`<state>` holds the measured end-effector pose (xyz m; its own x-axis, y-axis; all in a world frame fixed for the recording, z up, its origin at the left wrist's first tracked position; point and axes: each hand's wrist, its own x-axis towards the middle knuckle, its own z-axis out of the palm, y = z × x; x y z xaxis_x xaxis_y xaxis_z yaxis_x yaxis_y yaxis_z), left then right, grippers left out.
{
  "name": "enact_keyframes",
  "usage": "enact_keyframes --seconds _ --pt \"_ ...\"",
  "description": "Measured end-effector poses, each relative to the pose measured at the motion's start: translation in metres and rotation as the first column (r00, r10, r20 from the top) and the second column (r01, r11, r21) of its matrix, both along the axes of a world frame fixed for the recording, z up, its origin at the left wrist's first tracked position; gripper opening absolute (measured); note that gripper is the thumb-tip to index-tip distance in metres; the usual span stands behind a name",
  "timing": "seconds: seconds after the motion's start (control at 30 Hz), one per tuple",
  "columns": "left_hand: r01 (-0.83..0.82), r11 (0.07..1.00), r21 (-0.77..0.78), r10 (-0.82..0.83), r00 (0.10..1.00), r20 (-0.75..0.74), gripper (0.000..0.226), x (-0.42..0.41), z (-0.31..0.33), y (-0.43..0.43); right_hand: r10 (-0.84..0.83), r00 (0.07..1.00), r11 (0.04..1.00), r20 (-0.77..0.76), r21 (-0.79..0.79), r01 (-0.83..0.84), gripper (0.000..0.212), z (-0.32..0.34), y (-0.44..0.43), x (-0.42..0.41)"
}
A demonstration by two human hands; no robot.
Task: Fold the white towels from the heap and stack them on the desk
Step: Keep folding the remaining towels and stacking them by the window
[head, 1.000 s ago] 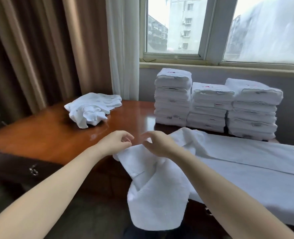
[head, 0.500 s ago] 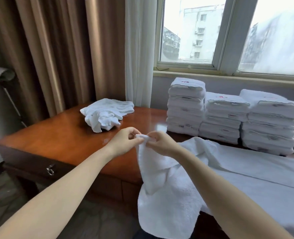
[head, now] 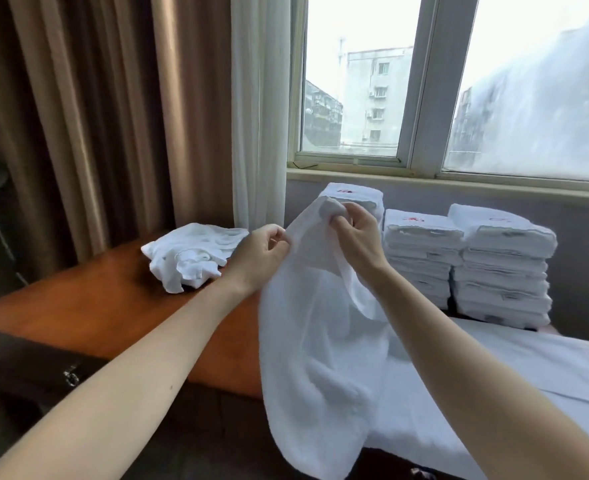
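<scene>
While the right hand (head: 355, 237) pinches a bunched corner of a white towel (head: 317, 358) between thumb and curled fingers, the left hand (head: 260, 254) grips the towel's edge just beside it, a little lower. Both hold the towel up above the surface (head: 95, 306). It hangs in loose folds past the near edge, its right side lying against a white cloth (head: 528, 368) spread flat there. Beyond the left hand, the heap (head: 192, 258) of crumpled towels lies on the bare wood near the curtain (head: 113, 116). Three stacks (head: 504, 271) of folded towels stand side by side against the wall under the window (head: 355, 81); the raised corner partly hides the leftmost.
</scene>
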<state>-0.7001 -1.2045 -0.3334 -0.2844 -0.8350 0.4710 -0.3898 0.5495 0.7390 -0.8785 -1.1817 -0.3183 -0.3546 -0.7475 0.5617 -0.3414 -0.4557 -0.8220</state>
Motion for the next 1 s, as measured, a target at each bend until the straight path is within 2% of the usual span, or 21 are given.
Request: enact_keyframes --seconds 0.07,0.13,0.23,0.3,0.4,0.47,0.53,0.6,0.7,0.73,0.77,0.8,0.9,1.0 --pt "-0.130 0.983 -0.129 0.144 0.984 0.106 0.017 0.011 0.009 -0.004 -0.005 1.000 1.000 -0.016 -0.009 0.005 0.014 0.002 -0.007 0.006" --pt "-0.249 0.936 -0.249 0.303 0.930 0.208 0.016 0.026 0.013 -0.010 -0.001 0.999 1.000 -0.045 -0.008 0.001 0.016 0.002 -0.019 0.017" --pt "-0.358 0.886 -0.296 0.440 0.851 0.287 0.019 0.050 0.008 -0.028 0.002 0.995 1.000 -0.096 0.014 -0.001 0.017 -0.003 -0.043 0.039" --pt "-0.371 0.915 -0.159 0.404 0.843 0.355 0.027 0.064 -0.003 -0.045 -0.022 0.994 0.999 -0.109 0.039 0.027 0.018 -0.009 -0.064 0.053" --pt "-0.240 0.953 0.186 0.158 0.915 0.370 0.040 0.078 -0.026 -0.066 -0.080 0.992 0.992 -0.098 0.092 0.089 0.022 -0.020 -0.091 0.065" --pt "-0.205 0.947 0.248 0.089 0.906 0.413 0.040 0.083 -0.039 -0.075 -0.103 0.988 0.987 -0.113 0.114 0.116 0.021 -0.030 -0.106 0.070" --pt "-0.248 0.941 0.229 0.120 0.880 0.459 0.038 0.087 -0.049 -0.081 -0.099 0.984 0.981 -0.149 0.149 0.121 0.021 -0.044 -0.118 0.074" --pt "-0.342 0.927 0.155 0.202 0.802 0.562 0.032 0.092 -0.056 -0.087 -0.067 0.978 0.972 -0.198 0.209 0.109 0.022 -0.061 -0.126 0.078" --pt "-0.465 0.885 -0.017 0.299 0.540 0.787 0.018 0.097 -0.066 -0.088 0.057 0.955 0.946 -0.291 0.322 0.042 0.031 -0.084 -0.132 0.079" --pt "-0.473 0.877 -0.086 0.329 0.460 0.825 0.025 0.096 -0.071 -0.088 0.086 0.936 0.938 -0.341 0.344 0.040 0.036 -0.090 -0.131 0.078" --pt "-0.464 0.876 -0.131 0.351 0.426 0.834 0.036 0.094 -0.076 -0.088 0.102 0.915 0.935 -0.390 0.351 0.046 0.040 -0.095 -0.130 0.076" --pt "-0.435 0.888 -0.146 0.359 0.460 0.812 0.043 0.092 -0.083 -0.089 0.111 0.898 0.936 -0.425 0.349 0.049 0.041 -0.099 -0.127 0.074" --pt "-0.268 0.960 -0.081 0.247 0.674 0.697 0.044 0.076 -0.103 -0.090 0.150 0.861 0.921 -0.485 0.384 0.056 0.031 -0.109 -0.112 0.065" --pt "-0.171 0.985 -0.026 0.139 0.689 0.711 0.042 0.060 -0.121 -0.093 0.241 0.776 0.865 -0.583 0.492 0.101 0.021 -0.119 -0.096 0.057"
